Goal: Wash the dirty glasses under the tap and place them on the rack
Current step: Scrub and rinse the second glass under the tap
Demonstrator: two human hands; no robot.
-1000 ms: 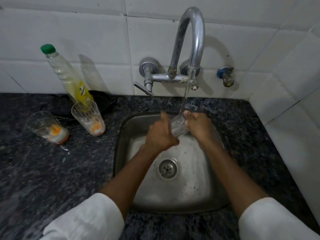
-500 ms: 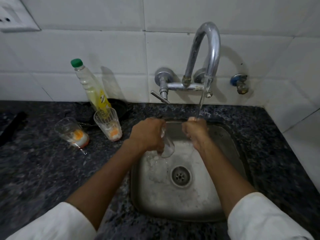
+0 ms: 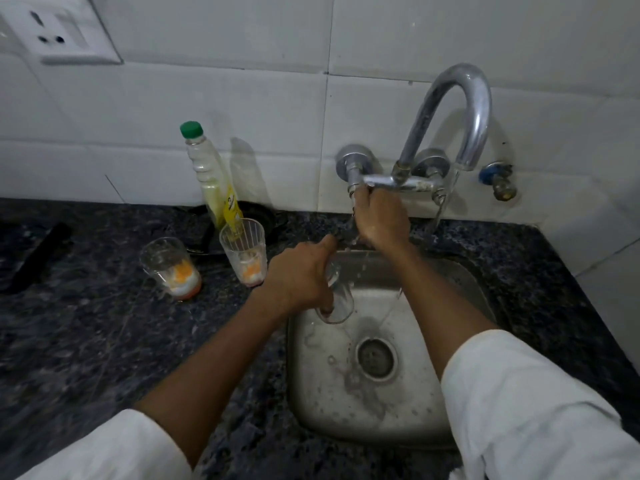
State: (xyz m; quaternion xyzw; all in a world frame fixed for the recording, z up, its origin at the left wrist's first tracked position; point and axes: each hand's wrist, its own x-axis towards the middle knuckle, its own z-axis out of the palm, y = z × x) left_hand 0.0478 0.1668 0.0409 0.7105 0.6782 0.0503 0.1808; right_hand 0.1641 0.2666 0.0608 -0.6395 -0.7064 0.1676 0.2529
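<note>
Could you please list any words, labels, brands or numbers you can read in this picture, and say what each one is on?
None can be read.
The yellow label on the green-capped bottle carries dark print, too blurred to read.
Glasses, tap and wall socket show no text.

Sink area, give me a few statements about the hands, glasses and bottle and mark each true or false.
1. The left hand holds a clear glass over the sink. True.
2. The right hand is scrubbing inside that glass. False: it is up at the tap handle.
3. Two glasses with orange residue stand on the counter. True.
4. The bottle has a red cap. False: it is green.
</note>
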